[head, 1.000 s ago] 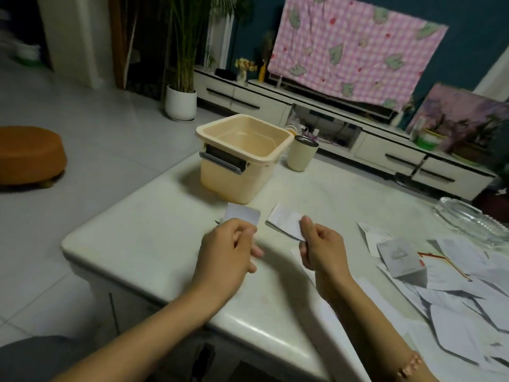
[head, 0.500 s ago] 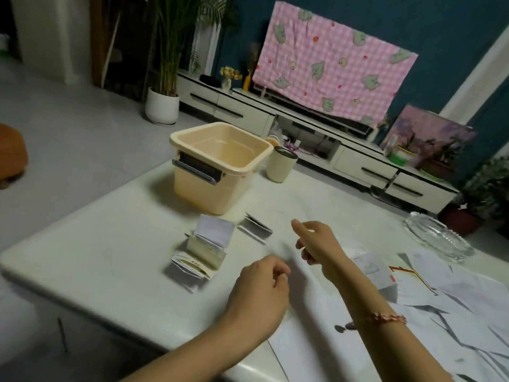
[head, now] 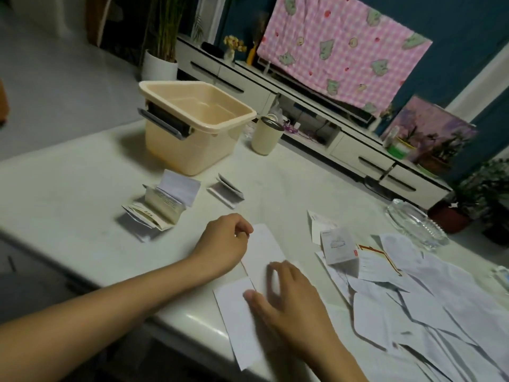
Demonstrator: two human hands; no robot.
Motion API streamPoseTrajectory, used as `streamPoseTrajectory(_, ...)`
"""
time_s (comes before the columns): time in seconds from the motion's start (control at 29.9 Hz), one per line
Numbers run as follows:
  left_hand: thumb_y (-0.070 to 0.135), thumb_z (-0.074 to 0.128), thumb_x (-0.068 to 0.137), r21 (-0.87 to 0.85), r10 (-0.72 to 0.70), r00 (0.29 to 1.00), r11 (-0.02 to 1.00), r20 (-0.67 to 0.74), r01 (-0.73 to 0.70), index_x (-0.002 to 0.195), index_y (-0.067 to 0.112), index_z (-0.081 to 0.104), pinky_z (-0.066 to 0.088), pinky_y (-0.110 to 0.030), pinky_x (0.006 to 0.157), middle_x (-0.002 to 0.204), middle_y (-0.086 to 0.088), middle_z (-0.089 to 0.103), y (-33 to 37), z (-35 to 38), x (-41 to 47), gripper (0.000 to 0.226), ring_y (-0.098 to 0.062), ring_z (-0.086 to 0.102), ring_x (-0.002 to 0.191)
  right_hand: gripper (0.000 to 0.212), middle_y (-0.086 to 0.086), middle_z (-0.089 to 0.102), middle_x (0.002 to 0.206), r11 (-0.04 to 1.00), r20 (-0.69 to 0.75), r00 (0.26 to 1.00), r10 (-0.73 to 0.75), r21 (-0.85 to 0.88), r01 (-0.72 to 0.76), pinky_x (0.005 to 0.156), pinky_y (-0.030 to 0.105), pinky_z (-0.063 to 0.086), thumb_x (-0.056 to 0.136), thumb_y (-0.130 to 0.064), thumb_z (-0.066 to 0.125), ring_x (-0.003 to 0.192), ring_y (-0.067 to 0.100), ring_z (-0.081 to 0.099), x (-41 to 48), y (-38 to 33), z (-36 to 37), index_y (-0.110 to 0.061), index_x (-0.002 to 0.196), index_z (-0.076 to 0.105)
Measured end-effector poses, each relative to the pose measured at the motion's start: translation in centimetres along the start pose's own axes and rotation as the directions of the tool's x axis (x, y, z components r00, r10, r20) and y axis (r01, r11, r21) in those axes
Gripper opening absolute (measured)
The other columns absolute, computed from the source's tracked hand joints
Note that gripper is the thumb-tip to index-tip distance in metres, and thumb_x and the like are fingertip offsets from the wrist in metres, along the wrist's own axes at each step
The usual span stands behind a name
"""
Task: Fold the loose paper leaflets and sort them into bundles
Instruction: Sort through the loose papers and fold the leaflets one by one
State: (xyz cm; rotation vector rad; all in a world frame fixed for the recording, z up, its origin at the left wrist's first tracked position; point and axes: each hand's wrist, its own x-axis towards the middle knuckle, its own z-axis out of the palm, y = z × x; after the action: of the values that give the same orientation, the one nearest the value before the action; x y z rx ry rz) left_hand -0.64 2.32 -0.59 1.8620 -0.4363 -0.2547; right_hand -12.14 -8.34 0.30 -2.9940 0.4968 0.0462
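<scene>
Currently I log the right hand (head: 292,304) pressing flat on a white leaflet (head: 261,249) at the near edge of the bench (head: 68,188), fingers straight, spread, blurred. The left hand (head: 223,242) sits at the leaflet's left edge, fingers curled; I cannot tell whether it pinches the paper. Farther left lies the large folded bundle (head: 162,208), with the small folded bundle (head: 225,193) to its right, both near the beige tub (head: 190,150). Loose leaflets (head: 413,312) are heaped at right.
</scene>
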Motion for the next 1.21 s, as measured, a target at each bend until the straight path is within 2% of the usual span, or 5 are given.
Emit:
streamPoseTrajectory(0.17, 0.0, 0.046, 0.087, -0.004, -0.005, 0.999, 1.0, -0.044, 0.004, 0.091, 0.017, 0.062, 0.04, -0.017, 0.074, 0.091, 0.002, 0.064, 0.0, 0.6, 0.1, 0.024, -0.014, 0.059, 0.085, 0.035, 0.003, 0.063, 0.069, 0.978, -0.175, 0.978, -0.114, -0.196, 0.079, 0.04, 0.017, 0.01, 0.068, -0.026, 0.074, 0.05, 0.023, 0.048, 0.2, -1.0, -0.3, -0.018, 0.073, 0.04)
streamPoseTrajectory(0.33, 0.001, 0.05, 0.09, -0.105, 0.12, 0.938, 0.981, -0.326, -0.162, 0.101, 0.013, 0.061, 0.035, -0.004, 0.066, 0.099, 0.003, 0.059, 1.2, 0.6, -0.3, 0.02, -0.009, 0.052, 0.083, 0.017, -0.006, 0.059, 0.072, 0.928, -0.254, 0.964, 0.085, 0.372, 0.017, 0.056, 0.027, 0.032, 0.09, -0.017, 0.049, 0.07, 0.014, 0.054, 1.1, 1.5, -2.1, -0.015, 0.073, 0.05)
streamPoseTrajectory(0.47, 0.027, 0.052, 0.093, -0.258, 0.136, 0.989, 0.955, -0.057, -0.146, 0.115, 0.02, 0.057, 0.038, -0.002, 0.084, 0.109, 0.01, 0.06, 1.6, 1.0, -0.9, 0.023, -0.002, 0.054, 0.102, 0.01, -0.003, 0.072, 0.086, 0.355, -0.021, 0.974, 0.224, 0.933, -0.061, 0.075, 0.029, 0.053, 0.086, -0.009, 0.059, 0.082, 0.013, 0.066, 0.7, 2.7, -4.0, -0.014, 0.09, 0.066)
streamPoseTrajectory(0.97, 0.003, 0.055, 0.09, -0.424, -0.003, 0.968, 0.899, 0.25, 0.112, 0.09, 0.015, 0.066, 0.054, -0.023, 0.066, 0.082, -0.005, 0.073, 2.2, 1.9, -2.2, 0.016, -0.014, 0.068, 0.07, 0.047, -0.009, 0.061, 0.106, 0.412, -0.129, 0.931, 0.342, 0.911, -0.025, 0.065, 0.013, 0.05, 0.076, -0.012, 0.074, 0.093, 0.009, 0.06, -1.6, 3.6, -3.5, -0.026, 0.115, 0.052)
streamPoseTrajectory(1.21, -0.01, 0.046, 0.089, -0.583, -0.118, 0.926, 0.747, 0.358, 0.32, 0.085, 0.005, 0.065, 0.054, -0.025, 0.063, 0.079, -0.014, 0.068, 2.7, 2.4, -2.3, 0.024, -0.023, 0.062, 0.073, 0.02, 0.012, 0.069, 0.09, -0.058, 0.114, 0.968, 0.222, 0.993, -0.104, 0.076, 0.034, 0.053, 0.08, 0.011, 0.057, 0.085, 0.024, 0.066, -1.5, 3.2, -2.6, -0.005, 0.087, 0.065)
